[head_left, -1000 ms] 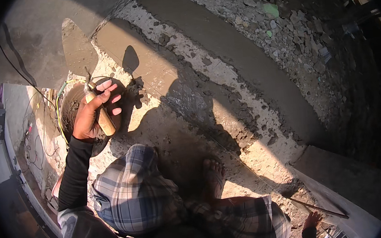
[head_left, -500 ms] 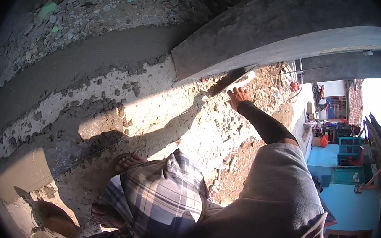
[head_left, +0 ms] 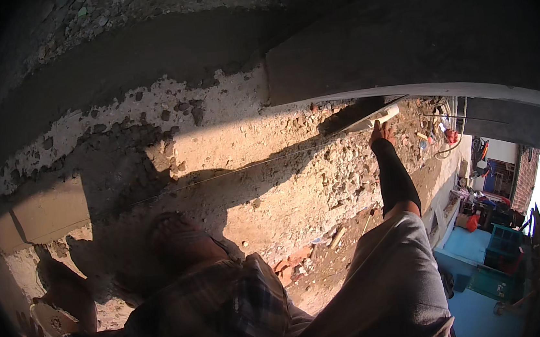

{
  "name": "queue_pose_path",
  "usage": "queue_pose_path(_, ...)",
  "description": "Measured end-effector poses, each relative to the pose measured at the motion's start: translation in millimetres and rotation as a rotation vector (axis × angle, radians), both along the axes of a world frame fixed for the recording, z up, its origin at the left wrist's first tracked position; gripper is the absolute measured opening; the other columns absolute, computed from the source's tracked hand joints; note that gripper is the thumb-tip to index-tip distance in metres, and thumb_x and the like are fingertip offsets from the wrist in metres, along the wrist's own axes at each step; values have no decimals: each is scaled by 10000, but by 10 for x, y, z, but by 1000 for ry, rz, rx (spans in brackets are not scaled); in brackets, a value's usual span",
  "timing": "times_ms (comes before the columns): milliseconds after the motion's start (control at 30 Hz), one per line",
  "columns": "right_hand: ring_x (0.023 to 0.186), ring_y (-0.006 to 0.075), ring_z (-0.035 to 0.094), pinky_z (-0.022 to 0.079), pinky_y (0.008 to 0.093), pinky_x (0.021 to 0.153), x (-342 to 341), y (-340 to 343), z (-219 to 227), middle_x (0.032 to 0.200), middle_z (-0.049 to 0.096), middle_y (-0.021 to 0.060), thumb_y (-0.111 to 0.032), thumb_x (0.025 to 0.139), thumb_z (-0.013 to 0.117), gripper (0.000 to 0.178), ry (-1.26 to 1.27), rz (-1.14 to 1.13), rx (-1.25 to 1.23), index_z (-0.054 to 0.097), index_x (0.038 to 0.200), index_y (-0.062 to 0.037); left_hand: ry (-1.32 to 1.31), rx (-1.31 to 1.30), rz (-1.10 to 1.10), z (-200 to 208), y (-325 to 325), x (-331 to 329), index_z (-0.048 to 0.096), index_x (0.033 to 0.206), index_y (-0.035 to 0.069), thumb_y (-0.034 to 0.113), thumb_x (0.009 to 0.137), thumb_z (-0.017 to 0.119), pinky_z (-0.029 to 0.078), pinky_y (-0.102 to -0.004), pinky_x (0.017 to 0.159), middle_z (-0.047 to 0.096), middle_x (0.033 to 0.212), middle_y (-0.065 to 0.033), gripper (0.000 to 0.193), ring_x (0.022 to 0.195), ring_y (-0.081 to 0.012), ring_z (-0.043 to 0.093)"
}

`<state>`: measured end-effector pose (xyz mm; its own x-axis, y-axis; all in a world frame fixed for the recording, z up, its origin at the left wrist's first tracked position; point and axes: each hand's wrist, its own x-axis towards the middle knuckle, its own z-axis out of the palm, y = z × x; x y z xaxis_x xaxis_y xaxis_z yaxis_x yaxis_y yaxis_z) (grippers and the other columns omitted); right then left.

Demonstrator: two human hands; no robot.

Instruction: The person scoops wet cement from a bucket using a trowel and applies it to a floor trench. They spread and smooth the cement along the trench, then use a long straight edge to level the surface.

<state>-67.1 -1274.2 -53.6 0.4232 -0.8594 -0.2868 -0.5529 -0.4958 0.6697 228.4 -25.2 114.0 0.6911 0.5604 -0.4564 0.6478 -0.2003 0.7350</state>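
My right hand [head_left: 381, 134], in a black arm sleeve [head_left: 397, 179], reaches out to the right. Its fingers are bent at a pale, long piece [head_left: 387, 115] beside a dark flat board [head_left: 361, 118]. A thin taut string [head_left: 250, 168] runs to the same spot; what the fingers grip is too small to tell. At the lower left, my left hand [head_left: 34, 335] is dim and partly cut off by the rim. It lies beside a brown rounded shape [head_left: 68, 298], and its grip is unclear.
A dark concrete beam [head_left: 402, 52] overhangs the far right. Wet grey mortar [head_left: 129, 52] and rubble [head_left: 86, 17] lie beyond rough, sunlit ground [head_left: 248, 209]. Broken brick pieces [head_left: 292, 265] lie near my knee. A red item [head_left: 451, 135] and a hose [head_left: 460, 147] are farther right.
The whole view has shifted and darkened. My right hand appears farther right, still at the pale piece and board. My left hand has slid farther toward the left rim.
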Motion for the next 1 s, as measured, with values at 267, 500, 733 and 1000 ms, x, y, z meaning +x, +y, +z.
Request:
queue_pose_path(267,1363,285,469,455,538,969,-473,-484,-262,1611,371,5,-401,972,626,560,380,-57,-263,432,1497,-395,-36,42,-124,775,-185,31,492,1462,149,297,1020,535,450,-497,997,583,1458,-53,469,1238,-314,561)
queue_pose_path(500,1316,303,503,418,512,1030,-449,-640,636,1438,519,142,-272,826,777,749,269,754,245,445,1459,-49,64,339,74,704,-385,-1099,592,1394,100,381,894,738,537,-403,897,655,1258,-71,592,1083,-242,631)
queue_pose_path(733,1142,429,598,449,529,1051,-212,306,1174,1178,674,259,-333,800,736,377,206,999,643,726,1039,-42,25,150,333,317,-586,-1721,627,1321,66,382,868,738,523,-378,846,660,1211,-78,563,997,-232,638)
queue_pose_path(1000,1156,401,566,432,487,992,2065,3638,1666,1252,572,249,-218,740,766,785,-358,573,1058,430,1390,66,-37,36,470,-136,-205,-2021,650,1108,51,416,838,792,481,-319,705,665,1012,-60,476,840,-158,597)
